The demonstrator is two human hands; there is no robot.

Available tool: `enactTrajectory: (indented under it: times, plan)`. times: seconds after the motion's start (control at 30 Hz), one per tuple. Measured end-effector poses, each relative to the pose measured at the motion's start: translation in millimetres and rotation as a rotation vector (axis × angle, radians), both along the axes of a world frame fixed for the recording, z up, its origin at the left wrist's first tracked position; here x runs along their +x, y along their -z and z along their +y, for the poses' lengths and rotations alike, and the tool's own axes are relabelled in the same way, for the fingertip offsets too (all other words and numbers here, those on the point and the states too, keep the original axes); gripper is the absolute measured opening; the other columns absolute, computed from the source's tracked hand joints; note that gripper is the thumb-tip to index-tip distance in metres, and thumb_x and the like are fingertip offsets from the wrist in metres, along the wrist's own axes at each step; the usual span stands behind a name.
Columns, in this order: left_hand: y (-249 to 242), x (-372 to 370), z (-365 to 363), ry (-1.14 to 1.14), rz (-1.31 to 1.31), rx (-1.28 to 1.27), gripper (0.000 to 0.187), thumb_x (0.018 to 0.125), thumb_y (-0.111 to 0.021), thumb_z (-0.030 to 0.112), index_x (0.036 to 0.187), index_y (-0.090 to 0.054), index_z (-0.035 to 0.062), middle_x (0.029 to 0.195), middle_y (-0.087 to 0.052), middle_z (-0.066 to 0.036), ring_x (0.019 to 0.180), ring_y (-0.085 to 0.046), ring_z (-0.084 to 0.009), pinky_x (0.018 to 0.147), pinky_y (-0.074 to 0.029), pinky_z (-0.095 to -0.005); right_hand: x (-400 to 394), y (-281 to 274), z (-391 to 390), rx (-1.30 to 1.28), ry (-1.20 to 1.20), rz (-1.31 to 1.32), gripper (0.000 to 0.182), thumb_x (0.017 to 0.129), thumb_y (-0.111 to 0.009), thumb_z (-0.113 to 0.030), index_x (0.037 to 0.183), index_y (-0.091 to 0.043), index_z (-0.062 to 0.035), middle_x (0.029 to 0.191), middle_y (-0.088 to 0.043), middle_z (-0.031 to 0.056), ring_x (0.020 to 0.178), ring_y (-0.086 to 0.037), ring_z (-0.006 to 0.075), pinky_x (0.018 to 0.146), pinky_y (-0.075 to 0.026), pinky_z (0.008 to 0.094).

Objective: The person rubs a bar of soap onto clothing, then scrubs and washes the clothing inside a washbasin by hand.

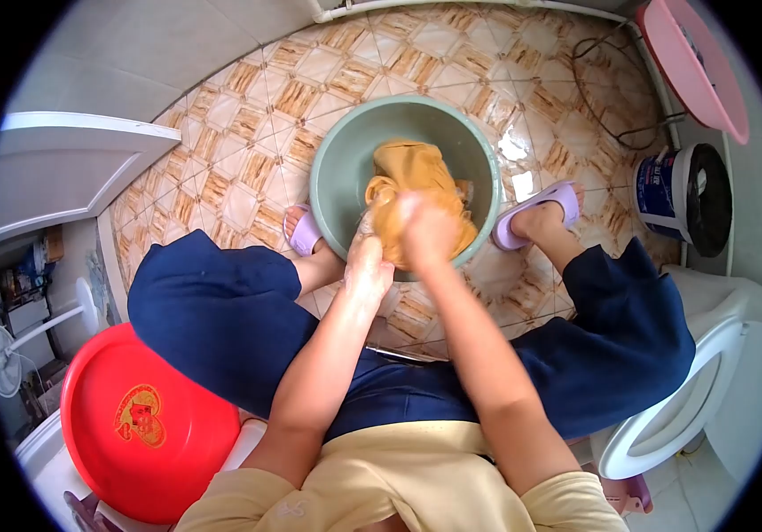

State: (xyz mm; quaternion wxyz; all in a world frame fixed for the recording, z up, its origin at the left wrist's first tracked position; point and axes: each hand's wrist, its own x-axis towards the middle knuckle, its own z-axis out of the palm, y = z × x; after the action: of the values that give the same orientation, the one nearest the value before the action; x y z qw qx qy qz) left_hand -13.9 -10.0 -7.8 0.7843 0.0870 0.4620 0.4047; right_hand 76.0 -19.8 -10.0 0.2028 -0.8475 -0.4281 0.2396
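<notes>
A mustard-yellow garment [412, 164], bunched up and wet-looking, lies in a grey-green basin [332, 146] on the floor between my feet. My left hand [369, 259] is closed on the garment's near left side, with white suds on the hand and wrist. Over the middle of the cloth, my right hand [429, 229] is smeared by motion, and its fingers do not show clearly. It overlaps the garment close beside my left hand. Part of the cloth is hidden beneath both hands.
A red basin [195, 443] stands at the lower left. To the right are a toilet with its white seat [665, 408], a bucket with a dark lid [709, 199] and a pink basin [683, 62]. A cable or hose [581, 84] lies on the tiled floor [248, 115].
</notes>
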Motion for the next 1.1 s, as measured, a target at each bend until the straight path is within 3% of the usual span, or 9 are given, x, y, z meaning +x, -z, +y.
enactTrajectory:
  times: [0.17, 0.33, 0.47, 0.63, 0.77, 0.83, 0.93, 1.03, 1.1]
  plan:
    - [-49.7, -2.8, 11.8, 0.072, 0.085, 0.255, 0.056, 0.068, -0.052, -0.017, 0.122, -0.047, -0.0024, 0.113, -0.06, -0.013, 0.106, -0.06, -0.0228, 0.09, -0.05, -0.0325, 77.4, 12.0, -7.8, -0.016, 0.146, 0.195, 0.024, 0.081, -0.063, -0.027, 0.096, -0.06, -0.0097, 0.08, -0.066, 0.0145, 0.078, -0.064, 0.0346, 0.073, -0.049, 0.0423]
    - [-79.1, -25.4, 29.0, 0.247, 0.096, 0.386, 0.055, 0.064, -0.051, -0.015, 0.117, -0.05, -0.0025, 0.108, -0.062, -0.011, 0.101, -0.061, -0.022, 0.085, -0.052, -0.0309, 94.0, -15.4, 13.6, 0.532, -0.214, 0.37, 0.076, 0.065, -0.067, -0.011, 0.136, -0.038, -0.0086, 0.14, -0.034, 0.0215, 0.134, -0.029, 0.0371, 0.112, -0.021, 0.0381]
    - [-68.0, -23.9, 34.1, 0.095, -0.018, 0.291, 0.062, 0.06, -0.047, -0.012, 0.121, -0.048, -0.0024, 0.116, -0.058, -0.014, 0.108, -0.057, -0.0261, 0.091, -0.049, -0.0345, 93.2, 2.0, 9.5, 0.191, -0.303, -0.036, 0.048, 0.074, -0.058, -0.009, 0.122, -0.051, -0.0074, 0.128, -0.05, 0.0177, 0.123, -0.043, 0.0349, 0.106, -0.03, 0.0419]
    - [-24.5, -17.5, 38.8, -0.045, -0.019, -0.074, 0.05, 0.076, -0.051, 0.006, 0.125, -0.046, -0.0022, 0.124, -0.054, -0.015, 0.116, -0.051, -0.0318, 0.1, -0.041, -0.0434, 87.2, 4.6, -3.0, 0.586, 0.363, 0.784, 0.025, 0.091, -0.042, -0.019, 0.099, -0.055, 0.002, 0.084, -0.061, 0.0172, 0.077, -0.06, 0.024, 0.069, -0.047, 0.0353]
    - [-51.6, 0.3, 36.8, 0.123, 0.016, -0.406, 0.054, 0.09, -0.055, 0.04, 0.13, -0.045, 0.0056, 0.129, -0.052, -0.01, 0.118, -0.05, -0.0265, 0.101, -0.039, -0.0413, 17.2, -24.6, -13.3, 0.366, 0.059, 0.581, 0.025, 0.091, -0.041, -0.023, 0.09, -0.05, 0.0, 0.072, -0.055, 0.0195, 0.066, -0.057, 0.0326, 0.061, -0.043, 0.0436]
    - [-4.9, -14.0, 36.1, 0.336, -0.318, 0.004, 0.055, 0.094, -0.045, 0.047, 0.129, -0.047, 0.0056, 0.121, -0.057, -0.012, 0.109, -0.055, -0.0226, 0.097, -0.042, -0.0383, -29.0, -43.4, -22.0, 0.449, -0.212, 0.43, 0.021, 0.084, -0.049, -0.022, 0.086, -0.049, -0.0013, 0.075, -0.056, 0.0262, 0.072, -0.057, 0.0427, 0.063, -0.044, 0.0503]
    - [-0.2, -21.3, 24.4, 0.331, -0.411, -0.022, 0.05, 0.097, -0.038, 0.044, 0.128, -0.048, 0.0056, 0.12, -0.058, -0.012, 0.108, -0.056, -0.0207, 0.093, -0.045, -0.0368, -43.0, -66.5, -20.5, 0.45, -0.294, 0.389, 0.021, 0.08, -0.055, -0.024, 0.084, -0.05, -0.0032, 0.07, -0.059, 0.0222, 0.068, -0.059, 0.0408, 0.061, -0.046, 0.0491]
    - [86.3, -12.8, -2.7, 0.248, -1.137, 0.314, 0.041, 0.098, -0.039, 0.031, 0.128, -0.048, 0.004, 0.122, -0.057, -0.01, 0.11, -0.056, -0.02, 0.092, -0.047, -0.0356, -19.8, -33.3, -3.9, 0.357, -0.273, 0.123, 0.023, 0.081, -0.058, -0.028, 0.081, -0.055, -0.0055, 0.063, -0.059, 0.0179, 0.061, -0.06, 0.0397, 0.058, -0.047, 0.0491]
    - [-18.7, 9.9, -9.3, 0.157, 0.128, -0.189, 0.038, 0.096, -0.046, 0.028, 0.126, -0.048, 0.0047, 0.122, -0.057, -0.009, 0.108, -0.059, -0.0183, 0.088, -0.05, -0.0336, 19.7, 2.9, 14.8, 0.15, 0.08, 0.067, 0.03, 0.081, -0.061, -0.037, 0.078, -0.062, -0.0069, 0.062, -0.059, 0.0188, 0.06, -0.06, 0.0371, 0.056, -0.046, 0.0456]
